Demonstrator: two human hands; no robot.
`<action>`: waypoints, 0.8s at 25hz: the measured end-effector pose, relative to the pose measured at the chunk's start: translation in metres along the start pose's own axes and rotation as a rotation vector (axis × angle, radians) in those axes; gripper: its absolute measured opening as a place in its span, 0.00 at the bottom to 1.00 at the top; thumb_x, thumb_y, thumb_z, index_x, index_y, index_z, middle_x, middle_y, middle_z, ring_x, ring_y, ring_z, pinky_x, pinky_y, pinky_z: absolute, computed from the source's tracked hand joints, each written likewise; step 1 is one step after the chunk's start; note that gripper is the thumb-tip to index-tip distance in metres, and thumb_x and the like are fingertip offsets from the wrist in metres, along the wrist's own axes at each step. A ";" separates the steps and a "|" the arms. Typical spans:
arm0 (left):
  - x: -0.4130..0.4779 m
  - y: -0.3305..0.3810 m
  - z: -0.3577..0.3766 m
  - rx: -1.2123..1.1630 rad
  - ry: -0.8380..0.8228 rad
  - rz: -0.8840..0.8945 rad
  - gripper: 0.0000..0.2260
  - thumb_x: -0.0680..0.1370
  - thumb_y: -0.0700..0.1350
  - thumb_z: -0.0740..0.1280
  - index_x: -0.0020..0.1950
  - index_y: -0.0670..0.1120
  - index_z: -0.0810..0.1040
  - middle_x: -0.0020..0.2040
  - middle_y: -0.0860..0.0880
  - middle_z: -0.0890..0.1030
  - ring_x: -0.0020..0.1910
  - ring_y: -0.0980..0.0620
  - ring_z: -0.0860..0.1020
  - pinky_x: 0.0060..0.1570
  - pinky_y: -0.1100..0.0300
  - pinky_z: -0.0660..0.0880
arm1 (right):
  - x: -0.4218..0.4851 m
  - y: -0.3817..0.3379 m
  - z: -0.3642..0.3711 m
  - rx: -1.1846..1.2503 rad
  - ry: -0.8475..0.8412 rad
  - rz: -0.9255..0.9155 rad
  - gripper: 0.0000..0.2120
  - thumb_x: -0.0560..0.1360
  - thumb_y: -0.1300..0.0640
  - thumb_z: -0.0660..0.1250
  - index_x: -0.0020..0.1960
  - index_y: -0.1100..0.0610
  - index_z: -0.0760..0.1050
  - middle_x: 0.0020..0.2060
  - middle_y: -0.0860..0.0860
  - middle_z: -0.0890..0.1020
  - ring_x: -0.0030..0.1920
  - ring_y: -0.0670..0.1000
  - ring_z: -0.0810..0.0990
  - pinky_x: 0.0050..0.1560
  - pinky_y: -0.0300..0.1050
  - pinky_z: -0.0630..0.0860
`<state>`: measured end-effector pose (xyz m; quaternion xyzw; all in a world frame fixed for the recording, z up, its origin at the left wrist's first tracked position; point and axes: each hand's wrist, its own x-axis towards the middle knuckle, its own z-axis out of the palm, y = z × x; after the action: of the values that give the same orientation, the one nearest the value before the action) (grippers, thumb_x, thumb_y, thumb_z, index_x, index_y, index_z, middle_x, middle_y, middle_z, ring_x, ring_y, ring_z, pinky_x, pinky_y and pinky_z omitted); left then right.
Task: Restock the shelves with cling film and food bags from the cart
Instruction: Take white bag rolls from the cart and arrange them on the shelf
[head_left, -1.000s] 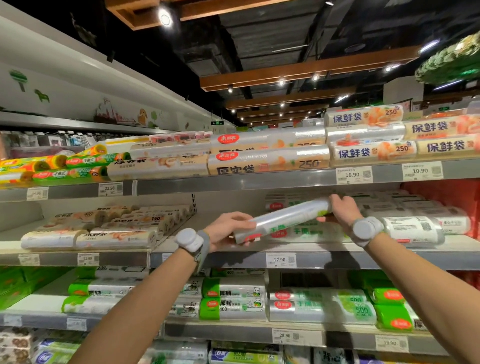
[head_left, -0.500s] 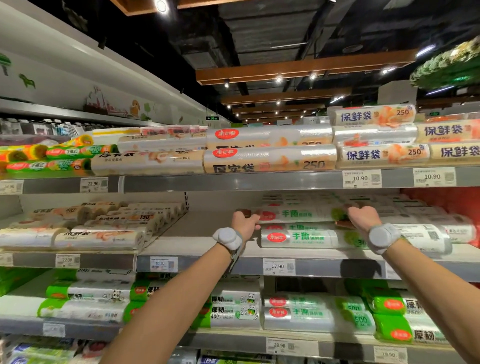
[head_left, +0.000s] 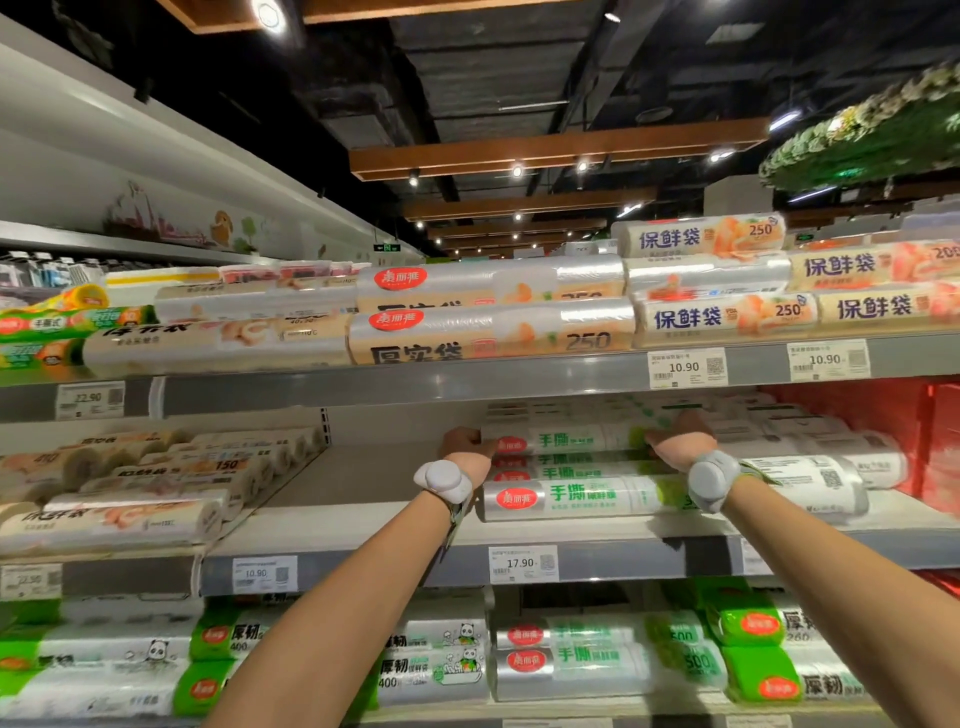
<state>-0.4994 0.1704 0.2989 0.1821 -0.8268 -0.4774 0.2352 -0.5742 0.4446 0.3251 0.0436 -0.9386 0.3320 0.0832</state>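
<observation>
A silver and green food-bag roll (head_left: 566, 439) with a red oval logo lies level on top of a stack of the same rolls (head_left: 571, 499) on the middle shelf (head_left: 623, 558). My left hand (head_left: 462, 441) grips its left end with curled fingers. At the roll's right end, my right hand (head_left: 675, 434) holds it from above, fingertips hidden behind it. Both wrists wear grey bands. The cart is out of view.
Left of the stack the middle shelf shows a bare gap (head_left: 363, 478), then beige rolls (head_left: 156, 483). The shelf above (head_left: 415, 382) hangs low over my hands and carries larger rolls. Red packs (head_left: 924, 436) stand at the right. Green-labelled rolls (head_left: 571, 654) fill the shelf below.
The roll was tilted in front of the shelf a second ago. Both hands have carried it inward and set it level on top of the stack.
</observation>
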 end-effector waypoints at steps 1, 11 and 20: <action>0.002 0.003 0.000 0.011 0.019 0.006 0.14 0.77 0.46 0.70 0.58 0.39 0.82 0.58 0.42 0.83 0.58 0.42 0.80 0.60 0.55 0.76 | 0.003 -0.001 0.001 -0.016 -0.009 -0.023 0.21 0.81 0.50 0.62 0.65 0.66 0.69 0.61 0.62 0.76 0.60 0.60 0.76 0.56 0.48 0.73; 0.021 0.008 -0.006 0.074 -0.045 0.015 0.20 0.76 0.38 0.69 0.69 0.38 0.73 0.69 0.40 0.73 0.67 0.41 0.73 0.62 0.57 0.69 | 0.025 -0.001 0.013 0.003 0.032 -0.076 0.23 0.79 0.45 0.63 0.58 0.67 0.74 0.56 0.62 0.77 0.47 0.56 0.73 0.46 0.44 0.66; 0.020 0.004 0.002 -0.017 0.008 0.031 0.12 0.79 0.43 0.68 0.62 0.42 0.77 0.65 0.39 0.77 0.60 0.43 0.77 0.60 0.56 0.71 | 0.033 0.001 0.018 -0.041 0.039 -0.057 0.24 0.78 0.44 0.63 0.61 0.64 0.72 0.61 0.62 0.75 0.48 0.57 0.74 0.45 0.45 0.68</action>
<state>-0.5173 0.1637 0.3060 0.1695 -0.8245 -0.4799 0.2475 -0.6089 0.4335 0.3168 0.0621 -0.9418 0.3110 0.1118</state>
